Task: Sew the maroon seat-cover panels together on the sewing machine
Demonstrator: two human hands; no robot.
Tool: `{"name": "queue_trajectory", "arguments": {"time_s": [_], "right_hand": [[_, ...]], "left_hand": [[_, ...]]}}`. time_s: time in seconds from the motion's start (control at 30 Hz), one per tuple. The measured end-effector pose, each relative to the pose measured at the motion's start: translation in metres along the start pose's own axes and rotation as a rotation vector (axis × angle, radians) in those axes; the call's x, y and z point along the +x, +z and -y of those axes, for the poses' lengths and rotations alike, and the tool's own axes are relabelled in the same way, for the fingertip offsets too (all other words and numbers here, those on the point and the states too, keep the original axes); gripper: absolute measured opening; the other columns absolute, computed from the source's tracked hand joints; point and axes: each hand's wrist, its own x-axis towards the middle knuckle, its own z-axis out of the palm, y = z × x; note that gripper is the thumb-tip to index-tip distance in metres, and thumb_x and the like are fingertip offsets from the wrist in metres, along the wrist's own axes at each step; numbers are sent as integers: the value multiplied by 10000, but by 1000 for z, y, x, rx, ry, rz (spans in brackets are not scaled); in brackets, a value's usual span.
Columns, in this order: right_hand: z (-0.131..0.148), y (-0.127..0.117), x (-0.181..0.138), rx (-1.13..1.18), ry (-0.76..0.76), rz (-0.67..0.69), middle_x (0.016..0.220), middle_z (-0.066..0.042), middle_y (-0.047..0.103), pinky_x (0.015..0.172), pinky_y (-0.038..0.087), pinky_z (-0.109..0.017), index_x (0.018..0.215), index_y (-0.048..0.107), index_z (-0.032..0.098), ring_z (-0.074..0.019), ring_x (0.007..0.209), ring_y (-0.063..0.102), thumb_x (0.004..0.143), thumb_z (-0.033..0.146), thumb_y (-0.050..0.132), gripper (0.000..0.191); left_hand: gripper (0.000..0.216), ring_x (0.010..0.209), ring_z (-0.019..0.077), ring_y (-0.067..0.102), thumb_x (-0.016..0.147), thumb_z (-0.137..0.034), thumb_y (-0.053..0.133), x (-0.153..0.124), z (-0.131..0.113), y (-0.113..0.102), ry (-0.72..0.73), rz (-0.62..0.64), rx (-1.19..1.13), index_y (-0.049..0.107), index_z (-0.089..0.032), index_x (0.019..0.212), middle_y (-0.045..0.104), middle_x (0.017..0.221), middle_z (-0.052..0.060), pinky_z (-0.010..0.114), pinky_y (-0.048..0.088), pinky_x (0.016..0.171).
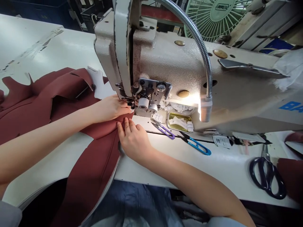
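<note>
A maroon, leather-like sheet (94, 170) runs from the sewing machine (151, 60) down over the table's front edge. My left hand (111, 108) lies flat on this sheet, its fingertips beside the needle area and partly hidden by the machine head. My right hand (134, 140) rests just in front of it, fingers stretched and slightly apart, tips pressing on the sheet's right edge. The needle itself is hard to make out. Purple thread snips (165, 130) and blue thread snips (196, 145) lie to the right of my right hand.
More maroon pieces (42, 94) are heaped at the left. A small tin tray (180, 121) holds white labels. Dark-handled scissors (267, 176) lie at the right. A lit lamp (205, 107) hangs on a flexible neck, and a green fan (217, 19) stands behind.
</note>
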Motion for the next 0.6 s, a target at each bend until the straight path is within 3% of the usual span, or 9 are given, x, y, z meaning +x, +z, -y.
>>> {"name": "queue_trajectory", "arguments": {"time_s": [0.27,0.37,0.47,0.6], "right_hand": [[-6,4,4,-38,40,-6,1301,-328,554,773,532,-413,1304,553,-55,-347,1173,610,964,111,356,427],[-5,5,5,-51,44,-12,1298,-314,565,779,536,-410,1299,557,-52,-342,1171,613,970,126,365,420],[-2,5,4,-61,20,-19,1292,-311,570,768,535,-421,1311,548,-41,-344,1173,612,973,102,366,410],[3,4,3,-29,-38,-19,1266,-317,588,751,535,-411,1274,570,-52,-336,1159,620,963,57,381,380]], "left_hand": [[221,730,207,573,924,-134,494,9,-37,1,-206,-84,-9,687,-166,821,646,718,46,327,415,715],[235,747,200,586,946,-162,476,7,-34,1,-219,-80,-46,700,-160,874,674,764,46,322,419,713],[274,839,210,611,975,-193,444,-1,-20,-10,-153,-66,-5,717,-193,990,711,853,47,352,413,815],[289,863,210,613,980,-205,437,-4,-14,-26,-114,-25,25,723,-239,962,720,865,25,368,386,870]]}}
